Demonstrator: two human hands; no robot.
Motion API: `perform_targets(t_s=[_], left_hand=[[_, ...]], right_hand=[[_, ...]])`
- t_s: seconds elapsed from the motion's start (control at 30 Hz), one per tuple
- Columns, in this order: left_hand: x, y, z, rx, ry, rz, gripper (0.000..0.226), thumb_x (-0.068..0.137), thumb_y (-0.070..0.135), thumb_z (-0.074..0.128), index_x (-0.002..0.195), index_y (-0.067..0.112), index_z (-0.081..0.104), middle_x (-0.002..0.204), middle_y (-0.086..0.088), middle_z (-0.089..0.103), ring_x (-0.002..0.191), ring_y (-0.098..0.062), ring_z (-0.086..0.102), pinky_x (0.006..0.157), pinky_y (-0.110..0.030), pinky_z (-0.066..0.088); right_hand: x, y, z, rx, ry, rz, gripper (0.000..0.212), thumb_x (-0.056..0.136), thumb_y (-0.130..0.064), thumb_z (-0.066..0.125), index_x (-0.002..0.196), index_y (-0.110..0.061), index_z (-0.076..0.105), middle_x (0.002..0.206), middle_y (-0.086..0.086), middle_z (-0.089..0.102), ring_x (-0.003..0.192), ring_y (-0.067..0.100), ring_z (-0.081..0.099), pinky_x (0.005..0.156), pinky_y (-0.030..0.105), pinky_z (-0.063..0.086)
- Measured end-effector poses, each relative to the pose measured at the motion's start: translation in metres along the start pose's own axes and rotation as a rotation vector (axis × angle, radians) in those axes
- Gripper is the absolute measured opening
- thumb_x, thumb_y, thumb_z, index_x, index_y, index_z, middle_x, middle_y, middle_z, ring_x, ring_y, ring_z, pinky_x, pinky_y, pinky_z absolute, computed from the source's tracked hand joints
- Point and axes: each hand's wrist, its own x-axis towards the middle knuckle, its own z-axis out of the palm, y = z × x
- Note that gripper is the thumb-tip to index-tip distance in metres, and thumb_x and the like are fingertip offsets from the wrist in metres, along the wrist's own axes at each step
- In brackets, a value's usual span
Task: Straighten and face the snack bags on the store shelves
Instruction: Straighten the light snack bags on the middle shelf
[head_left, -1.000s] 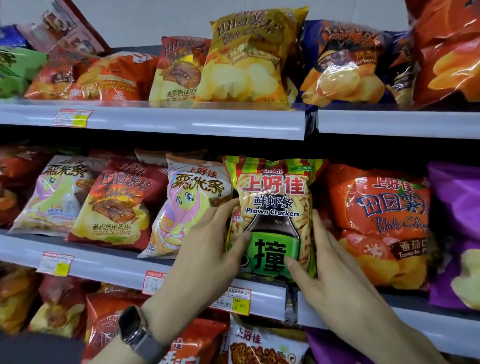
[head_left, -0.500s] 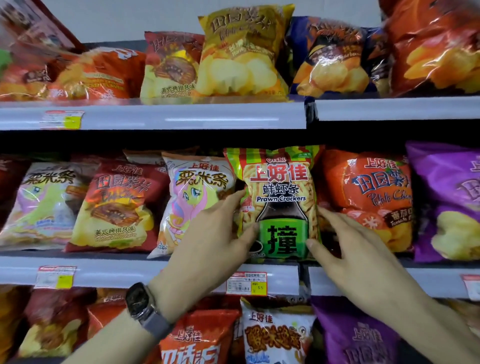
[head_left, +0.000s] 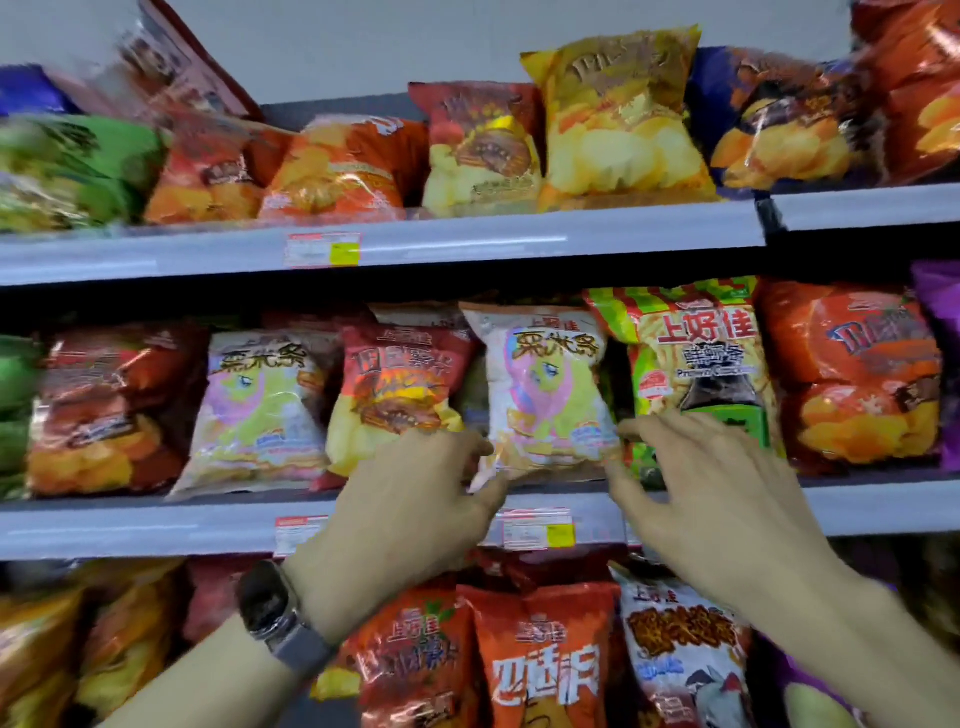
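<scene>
On the middle shelf (head_left: 156, 530) a white snack bag with a pastel pony (head_left: 545, 384) stands slightly tilted between a red chip bag (head_left: 395, 384) and a green prawn cracker bag (head_left: 696, 343). My left hand (head_left: 410, 499), with a watch on its wrist, pinches the white bag's lower left corner. With fingers spread, my right hand (head_left: 711, 493) reaches the white bag's lower right edge. It covers the bottom of the green bag.
Chip bags crowd the top shelf (head_left: 467, 244), some of them leaning. An orange tomato chip bag (head_left: 857, 374) stands right of the green one. Price tags (head_left: 535, 527) line the shelf rail. Several red and orange bags (head_left: 540, 660) fill the shelf below.
Both hands have left the green prawn cracker bag and shifted left to the white pony bag; my left hand now pinches its corner. The view has swung left.
</scene>
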Motion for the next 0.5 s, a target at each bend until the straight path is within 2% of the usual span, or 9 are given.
perform_targets(t_s=[0.13, 0.23, 0.33, 0.4, 0.43, 0.5], left_hand=[[-0.016, -0.053, -0.03, 0.061, 0.023, -0.116, 0.047, 0.095, 0.061, 0.055, 0.135, 0.037, 0.062, 0.112, 0.01, 0.074, 0.107, -0.019, 0.069, 0.084, -0.04, 0.058], [-0.023, -0.089, -0.047, 0.106, 0.044, -0.223, 0.04, 0.094, 0.057, 0.056, 0.129, 0.038, 0.064, 0.114, 0.01, 0.074, 0.109, -0.023, 0.067, 0.087, -0.039, 0.056], [-0.027, -0.124, -0.059, 0.12, 0.068, -0.294, 0.044, 0.093, 0.054, 0.057, 0.134, 0.038, 0.06, 0.122, 0.004, 0.072, 0.112, -0.03, 0.066, 0.089, -0.044, 0.057], [-0.026, -0.147, -0.063, 0.108, 0.098, -0.335, 0.055, 0.094, 0.051, 0.059, 0.145, 0.03, 0.054, 0.129, -0.003, 0.069, 0.115, -0.034, 0.065, 0.091, -0.047, 0.056], [-0.024, -0.158, -0.064, 0.102, 0.115, -0.361, 0.059, 0.095, 0.049, 0.06, 0.148, 0.026, 0.051, 0.132, -0.006, 0.066, 0.118, -0.037, 0.064, 0.092, -0.048, 0.055], [-0.019, -0.179, -0.064, 0.073, 0.132, -0.407, 0.065, 0.096, 0.048, 0.062, 0.152, 0.019, 0.044, 0.136, -0.012, 0.06, 0.121, -0.04, 0.06, 0.095, -0.048, 0.052]], right_hand=[[0.018, -0.061, 0.012, 0.097, -0.006, -0.11, 0.041, 0.095, -0.054, 0.048, 0.114, -0.026, 0.071, 0.103, -0.007, 0.071, 0.096, 0.023, 0.066, 0.069, 0.032, 0.049], [0.032, -0.101, 0.025, 0.22, -0.097, -0.123, 0.042, 0.095, -0.057, 0.046, 0.122, -0.031, 0.064, 0.118, -0.01, 0.066, 0.112, 0.021, 0.06, 0.083, 0.037, 0.052], [0.045, -0.129, 0.043, 0.346, -0.149, -0.123, 0.058, 0.094, -0.055, 0.049, 0.146, -0.028, 0.048, 0.138, -0.005, 0.059, 0.126, 0.025, 0.054, 0.099, 0.039, 0.047], [0.055, -0.14, 0.055, 0.427, -0.212, -0.099, 0.074, 0.096, -0.05, 0.055, 0.16, -0.023, 0.027, 0.157, 0.005, 0.042, 0.14, 0.026, 0.042, 0.111, 0.039, 0.038], [0.061, -0.143, 0.062, 0.456, -0.265, -0.075, 0.085, 0.096, -0.05, 0.056, 0.164, -0.021, 0.013, 0.167, 0.007, 0.027, 0.149, 0.026, 0.031, 0.117, 0.04, 0.032], [0.074, -0.149, 0.073, 0.51, -0.386, 0.005, 0.103, 0.095, -0.058, 0.056, 0.164, -0.023, -0.011, 0.173, 0.003, -0.001, 0.157, 0.025, 0.014, 0.123, 0.047, 0.025]])
